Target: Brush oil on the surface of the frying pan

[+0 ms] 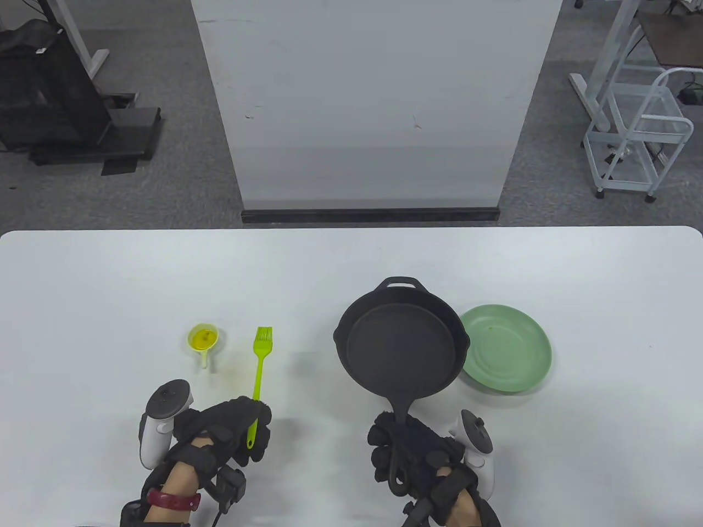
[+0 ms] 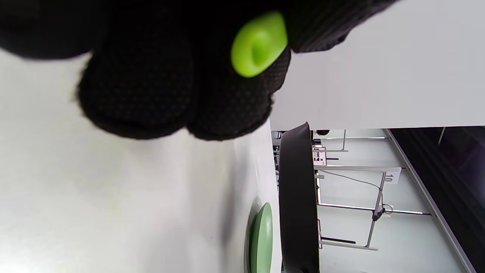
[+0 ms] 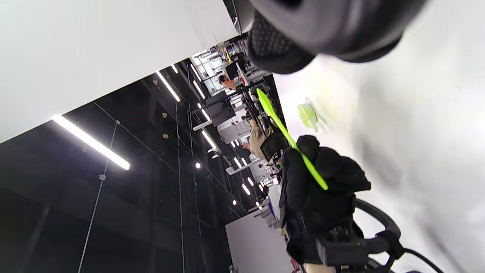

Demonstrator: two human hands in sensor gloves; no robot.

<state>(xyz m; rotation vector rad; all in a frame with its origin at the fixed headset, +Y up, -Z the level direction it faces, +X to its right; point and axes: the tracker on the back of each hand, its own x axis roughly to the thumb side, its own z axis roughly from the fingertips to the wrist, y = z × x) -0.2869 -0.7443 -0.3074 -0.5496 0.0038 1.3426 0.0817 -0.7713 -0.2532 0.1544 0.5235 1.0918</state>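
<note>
Both hands come in from the near edge of the table, each in a black glove with a white tracker strapped to its back. The left hand [image 1: 228, 433] sits low on the left, fingers [image 2: 140, 94] curled over into a loose fist and closed around a thin handle that crosses the knuckles. A red band circles the bare left wrist. The right hand [image 1: 412, 450] sits to the right at about the same depth, fingers wrapped tightly around a dark handle that runs forward out of the fist. The two hands are well apart.
</note>
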